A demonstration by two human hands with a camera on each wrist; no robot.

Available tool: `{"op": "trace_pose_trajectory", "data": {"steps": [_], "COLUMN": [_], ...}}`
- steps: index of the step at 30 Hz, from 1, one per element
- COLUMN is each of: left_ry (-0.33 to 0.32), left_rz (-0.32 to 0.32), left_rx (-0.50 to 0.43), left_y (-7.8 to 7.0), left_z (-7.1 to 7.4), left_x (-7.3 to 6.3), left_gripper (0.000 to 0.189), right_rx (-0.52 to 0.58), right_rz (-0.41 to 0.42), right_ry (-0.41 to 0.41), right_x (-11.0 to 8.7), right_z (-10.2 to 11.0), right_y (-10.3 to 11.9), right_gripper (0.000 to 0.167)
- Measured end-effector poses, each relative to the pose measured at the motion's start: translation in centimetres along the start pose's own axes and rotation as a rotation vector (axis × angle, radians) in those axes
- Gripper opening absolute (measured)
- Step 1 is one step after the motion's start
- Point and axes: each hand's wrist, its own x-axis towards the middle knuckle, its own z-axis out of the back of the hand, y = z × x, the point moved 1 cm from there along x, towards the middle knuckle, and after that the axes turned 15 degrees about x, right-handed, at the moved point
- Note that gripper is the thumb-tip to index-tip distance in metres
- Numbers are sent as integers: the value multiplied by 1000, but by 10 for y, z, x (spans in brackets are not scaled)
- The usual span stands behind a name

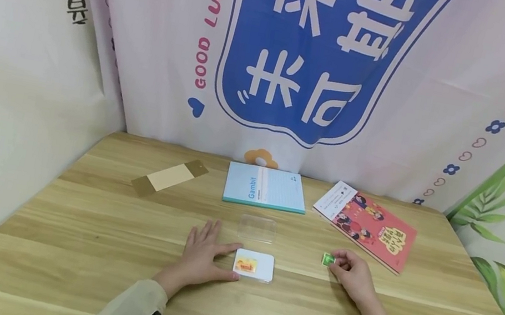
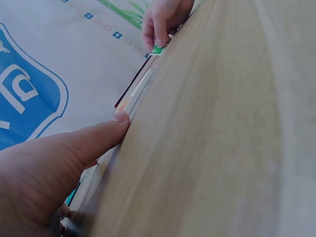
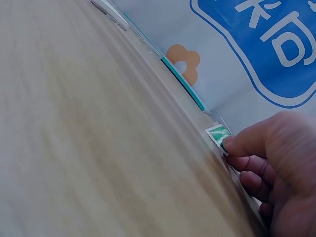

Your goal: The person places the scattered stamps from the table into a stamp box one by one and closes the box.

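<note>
A shallow clear plastic case [image 1: 267, 282] lies on the table with white card [image 1: 266, 266] in it, and an orange-and-yellow stamp [image 1: 246, 264] lies on the card's left part. My left hand [image 1: 203, 258] holds the case at its left end, index finger at the far corner and thumb at the near one; its other fingers spread out on the table. To the right, my right hand [image 1: 353, 275] pinches a small green stamp [image 1: 328, 259] with a toothed edge between thumb and fingers. That green stamp [image 3: 217, 133] shows low over the wood in the right wrist view.
Just beyond the case lies a clear plastic lid [image 1: 257, 229]. Farther back are a brown-and-cream strip [image 1: 170, 177], a light blue notebook [image 1: 267, 188] and a red illustrated book [image 1: 377, 227]. A printed cloth [image 1: 174, 53] hangs behind the wooden table [image 1: 80, 240].
</note>
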Motion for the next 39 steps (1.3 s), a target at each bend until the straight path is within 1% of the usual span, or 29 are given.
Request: {"op": "trace_pose_trajectory", "data": {"steps": [4,8,12,15,21,25,31,34,39], "left_ry": [0,10,14,11,4,-2,-3,0,1], "left_rz": [1,4,3,-1,0,-5,-8,-7,-5], "left_rx": [3,3,7,11,10,12,13,8,5], "left_y": [1,1,0,0,0,1,1,0,1], "left_z": [1,1,1,0,-1,-1,-1,0,-1], "left_x": [0,1,1,1,1,1,1,1,2], "left_gripper": [67,67,67,67,67,67,67,67,67], "right_rx": [-2,1,-19,-35,-29,-6,82,123,172], "right_rz": [0,-10,-17,-32,-63,-79,-111,-103,-89], "right_ry": [7,-3,-17,-24,-27,-36,-48,-31,23], "right_x": [0,-1,-2,-2,0,1,-1,-2,-3], "right_z": [0,0,1,2,1,0,-6,-13,-31], "right_y": [2,2,3,2,3,7,21,29,42], "right_gripper": [24,23,23,23,25,26,28,27,23]}}
